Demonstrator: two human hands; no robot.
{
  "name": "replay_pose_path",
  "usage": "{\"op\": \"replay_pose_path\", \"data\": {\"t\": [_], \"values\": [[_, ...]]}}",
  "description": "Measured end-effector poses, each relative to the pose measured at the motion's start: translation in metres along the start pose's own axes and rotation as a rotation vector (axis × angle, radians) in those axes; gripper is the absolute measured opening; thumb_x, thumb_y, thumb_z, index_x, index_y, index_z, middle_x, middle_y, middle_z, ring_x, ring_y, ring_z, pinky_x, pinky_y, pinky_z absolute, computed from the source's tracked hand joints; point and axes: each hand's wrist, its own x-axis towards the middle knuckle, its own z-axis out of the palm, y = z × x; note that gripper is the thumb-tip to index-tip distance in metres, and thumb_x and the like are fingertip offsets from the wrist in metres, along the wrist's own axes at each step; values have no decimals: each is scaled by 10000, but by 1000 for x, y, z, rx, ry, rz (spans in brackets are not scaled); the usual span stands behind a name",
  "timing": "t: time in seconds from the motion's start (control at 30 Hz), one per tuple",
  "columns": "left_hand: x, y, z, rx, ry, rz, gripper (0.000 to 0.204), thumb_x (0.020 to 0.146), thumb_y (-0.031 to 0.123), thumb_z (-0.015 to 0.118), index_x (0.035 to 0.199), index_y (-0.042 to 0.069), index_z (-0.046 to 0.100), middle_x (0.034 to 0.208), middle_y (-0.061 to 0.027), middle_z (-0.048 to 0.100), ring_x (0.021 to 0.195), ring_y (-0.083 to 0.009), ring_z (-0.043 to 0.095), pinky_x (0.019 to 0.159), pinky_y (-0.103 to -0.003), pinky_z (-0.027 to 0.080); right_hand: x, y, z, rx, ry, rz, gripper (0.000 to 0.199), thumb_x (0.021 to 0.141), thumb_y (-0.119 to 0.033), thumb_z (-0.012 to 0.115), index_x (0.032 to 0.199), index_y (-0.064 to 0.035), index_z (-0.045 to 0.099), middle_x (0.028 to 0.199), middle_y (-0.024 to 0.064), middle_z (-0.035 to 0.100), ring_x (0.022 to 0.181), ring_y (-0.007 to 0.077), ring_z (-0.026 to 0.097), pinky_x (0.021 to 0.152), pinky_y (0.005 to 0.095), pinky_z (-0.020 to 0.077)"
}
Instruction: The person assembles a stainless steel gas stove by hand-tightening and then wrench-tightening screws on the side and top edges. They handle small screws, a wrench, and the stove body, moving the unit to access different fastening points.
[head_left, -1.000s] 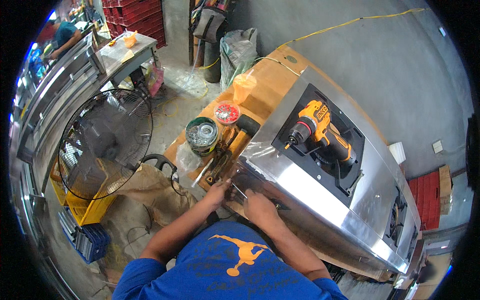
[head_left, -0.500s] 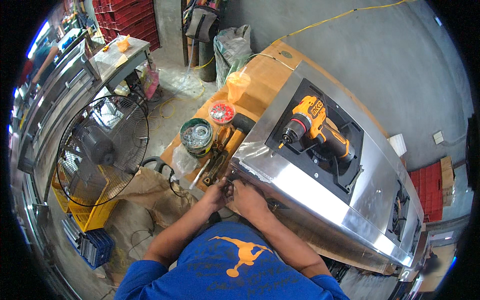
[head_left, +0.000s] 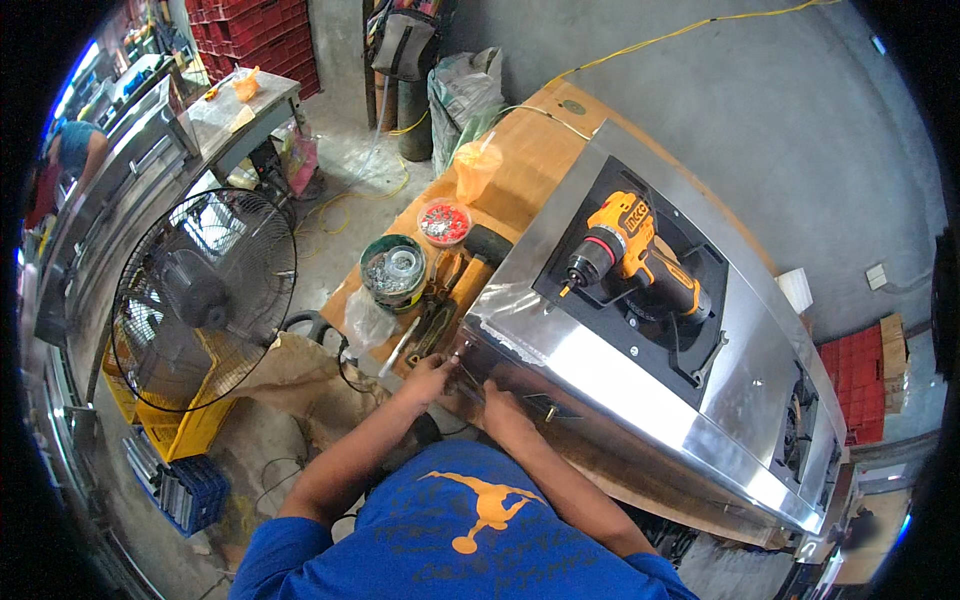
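Premises: a metal-fabrication workshop with bare concrete floor and walls. A stainless steel stove body [head_left: 640,370] lies on a workbench with a cordless drill [head_left: 630,255] on it at 2 o'clock; tubs of screws [head_left: 395,268] stand at 11 o'clock. A pedestal fan [head_left: 200,295] stands at 9 o'clock, stacked red crates [head_left: 255,40] at 11 o'clock.

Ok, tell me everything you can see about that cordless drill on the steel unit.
The cordless drill is yellow-orange with black trim and a silvery chuck. It lies on its side in the dark recessed opening of the shiny steel unit, chuck pointing toward the wooden bench, handle and battery base angled away. Neither hand touches it.
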Motion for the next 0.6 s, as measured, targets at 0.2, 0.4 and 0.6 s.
{"op": "replay_pose_path", "data": {"t": [0.2, 0.4, 0.6], "values": [[-8, -8, -2, -416, -96, -84, 269, 984, 276, 610, 1119, 44, 599, 959, -56, 644, 758, -190, 599, 682, -331, 504, -28, -15, -31, -35, 25, -41, 276, 910, -192, 575, 1098, 6, 531, 962, 309, 640, 941, 466, 640, 815, 554, 506], [-14, 17, 8, -520, -172, -239, 293, 1053, 307, 425, 982, 62, 570, 791, -43, 568, 745, -198, 544, 742, -355, 461, -6, -49, -48, -39, 207, -383, 436, 872, -382, 655, 1070, -7, 554, 964, 261, 648, 947, 436, 635, 811, 517, 516], [-3, 6, 3, -442, -138, -196, 233, 1029, 291, 510, 1048, 81, 609, 854, -43, 611, 716, -188, 559, 677, -334, 482, -19, -45, -50, -98, 45, -116, 374, 887, -275, 614, 1095, 29, 557, 1017, 283, 647, 966, 450, 639, 815, 521, 524]]}}
